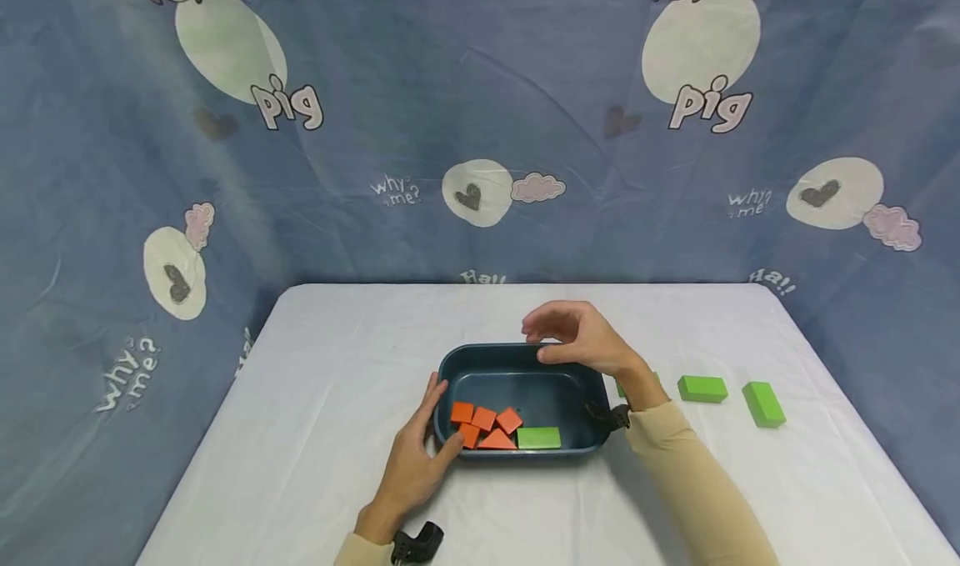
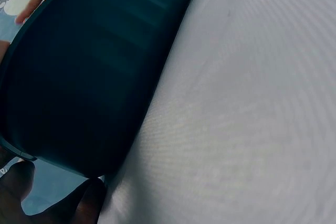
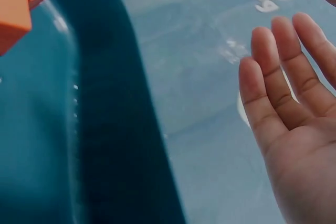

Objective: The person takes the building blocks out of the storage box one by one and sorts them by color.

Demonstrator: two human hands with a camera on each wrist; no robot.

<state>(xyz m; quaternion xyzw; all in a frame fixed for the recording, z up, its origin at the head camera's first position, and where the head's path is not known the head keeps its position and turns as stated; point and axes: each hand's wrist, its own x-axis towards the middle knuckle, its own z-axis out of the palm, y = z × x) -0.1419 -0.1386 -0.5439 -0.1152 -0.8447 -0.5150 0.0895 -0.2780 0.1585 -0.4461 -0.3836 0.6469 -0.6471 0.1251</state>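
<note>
A dark teal bin [image 1: 480, 351] sits in the middle of the white table [image 1: 315, 399]. Inside it lie several orange blocks [image 1: 486, 426] and one green block [image 1: 538, 438]. My left hand [image 1: 442, 416] rests against the bin's left wall, fingers straight along it and thumb at the front corner. The left wrist view shows that outer wall [image 2: 89, 77] close up, with my fingers [image 2: 84, 203] in shadow below it. My right hand [image 1: 536, 341] hovers over the bin's far rim, relaxed and holding nothing. In the right wrist view its palm [image 3: 294, 108] is empty beside the bin wall [image 3: 121, 129].
Two green blocks [image 1: 702, 388] [image 1: 763, 404] lie on the table to the right of the bin. Another green block [image 1: 619, 387] is mostly hidden behind my right wrist. A blue printed cloth [image 1: 480, 132] hangs behind and beside the table.
</note>
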